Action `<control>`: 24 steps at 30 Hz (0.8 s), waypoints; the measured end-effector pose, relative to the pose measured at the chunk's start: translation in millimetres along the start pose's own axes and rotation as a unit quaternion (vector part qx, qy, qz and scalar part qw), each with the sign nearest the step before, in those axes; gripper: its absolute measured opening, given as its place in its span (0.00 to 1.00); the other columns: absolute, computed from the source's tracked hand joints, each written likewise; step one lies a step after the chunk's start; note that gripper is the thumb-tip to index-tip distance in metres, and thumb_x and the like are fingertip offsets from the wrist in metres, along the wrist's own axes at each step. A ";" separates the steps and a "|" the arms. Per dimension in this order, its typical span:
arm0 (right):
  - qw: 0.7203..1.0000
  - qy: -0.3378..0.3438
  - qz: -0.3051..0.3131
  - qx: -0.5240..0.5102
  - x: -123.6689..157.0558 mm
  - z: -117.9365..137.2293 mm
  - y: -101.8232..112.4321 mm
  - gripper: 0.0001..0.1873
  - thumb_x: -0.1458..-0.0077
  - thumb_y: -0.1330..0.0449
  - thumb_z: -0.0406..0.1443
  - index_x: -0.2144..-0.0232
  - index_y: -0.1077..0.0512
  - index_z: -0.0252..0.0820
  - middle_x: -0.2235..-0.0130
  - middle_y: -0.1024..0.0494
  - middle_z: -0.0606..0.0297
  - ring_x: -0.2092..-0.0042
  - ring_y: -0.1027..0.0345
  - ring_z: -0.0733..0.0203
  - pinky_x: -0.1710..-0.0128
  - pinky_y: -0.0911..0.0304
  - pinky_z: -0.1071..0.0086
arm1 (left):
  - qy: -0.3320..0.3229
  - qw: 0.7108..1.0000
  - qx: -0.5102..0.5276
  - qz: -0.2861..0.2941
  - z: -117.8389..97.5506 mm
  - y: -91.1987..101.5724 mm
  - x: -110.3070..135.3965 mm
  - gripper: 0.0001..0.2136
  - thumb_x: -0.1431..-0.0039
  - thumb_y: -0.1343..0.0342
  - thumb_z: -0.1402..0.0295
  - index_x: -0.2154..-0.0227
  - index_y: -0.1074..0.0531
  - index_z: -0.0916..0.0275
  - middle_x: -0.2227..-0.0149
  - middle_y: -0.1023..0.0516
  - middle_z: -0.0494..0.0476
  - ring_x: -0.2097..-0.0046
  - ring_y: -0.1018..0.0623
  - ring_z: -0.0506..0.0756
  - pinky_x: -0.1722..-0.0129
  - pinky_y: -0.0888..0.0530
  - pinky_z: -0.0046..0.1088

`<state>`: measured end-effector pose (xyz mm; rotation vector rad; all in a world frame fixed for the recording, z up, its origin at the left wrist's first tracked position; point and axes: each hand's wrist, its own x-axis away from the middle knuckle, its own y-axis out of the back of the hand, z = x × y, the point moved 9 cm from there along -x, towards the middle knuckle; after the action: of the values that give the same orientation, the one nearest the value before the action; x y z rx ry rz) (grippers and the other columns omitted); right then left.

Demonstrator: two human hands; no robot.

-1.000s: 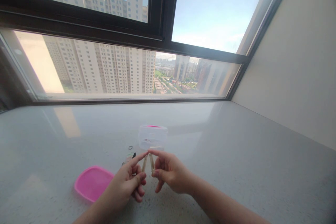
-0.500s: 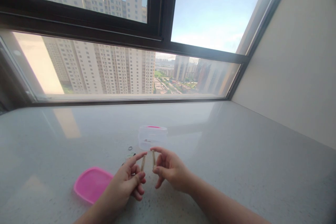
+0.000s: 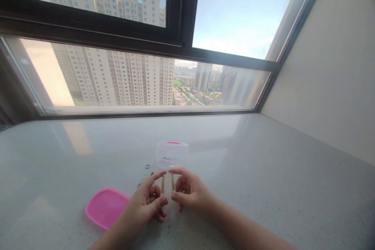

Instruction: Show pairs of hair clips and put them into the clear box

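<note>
My left hand pinches a small pale wooden piece upright between thumb and forefinger. My right hand pinches a second, similar wooden piece the same way. The two pieces stand side by side, almost parallel, a small gap between them. Both hands hover just above the grey counter. Right behind them stands a small clear plastic container with something small inside.
A pink lid lies on the counter to the left of my left hand. A few tiny rings and bits lie beside the container. A wide window runs along the back; a beige wall closes the right side.
The two wooden pieces, angled together at their tops a second ago, now stand nearly parallel. Both hands have shifted slightly right and lower.
</note>
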<state>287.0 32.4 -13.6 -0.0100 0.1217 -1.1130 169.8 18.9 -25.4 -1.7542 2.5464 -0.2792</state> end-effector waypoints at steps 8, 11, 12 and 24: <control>0.999 -0.008 0.015 0.031 3.9 5.7 -3.7 0.39 0.60 0.28 0.41 0.46 0.35 0.45 0.71 0.33 0.72 0.75 0.39 0.68 0.80 0.36 0.73 | 0.003 1.000 0.022 0.019 -1.3 -4.9 2.6 0.37 0.52 0.33 0.62 0.41 0.43 0.57 0.73 0.31 0.45 0.74 0.25 0.52 0.76 0.28 0.27; 1.000 -0.009 0.009 0.022 3.4 6.2 -3.4 0.38 0.60 0.28 0.41 0.46 0.35 0.46 0.71 0.34 0.72 0.75 0.39 0.68 0.81 0.35 0.73 | 0.009 1.000 0.011 0.016 -3.6 -5.2 3.7 0.38 0.53 0.33 0.61 0.41 0.43 0.58 0.74 0.30 0.46 0.73 0.24 0.53 0.75 0.28 0.29; 1.000 -0.007 0.010 0.017 3.3 6.3 -3.7 0.37 0.59 0.28 0.41 0.46 0.35 0.46 0.71 0.34 0.72 0.75 0.39 0.68 0.81 0.35 0.73 | 0.010 1.000 0.010 0.016 -4.7 -5.6 4.3 0.38 0.53 0.33 0.61 0.41 0.43 0.59 0.74 0.30 0.46 0.73 0.24 0.54 0.74 0.27 0.29; 1.000 0.004 0.014 0.005 3.4 9.3 -2.7 0.36 0.56 0.30 0.39 0.46 0.37 0.47 0.69 0.34 0.72 0.75 0.40 0.70 0.82 0.34 0.75 | 0.000 1.000 -0.022 0.017 -10.7 -6.2 5.1 0.36 0.48 0.36 0.60 0.39 0.45 0.59 0.74 0.28 0.47 0.74 0.23 0.53 0.76 0.28 0.28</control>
<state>287.0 27.7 -4.5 0.0051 0.1237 -1.0851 172.2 13.3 -13.5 -1.7249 2.5996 -0.2236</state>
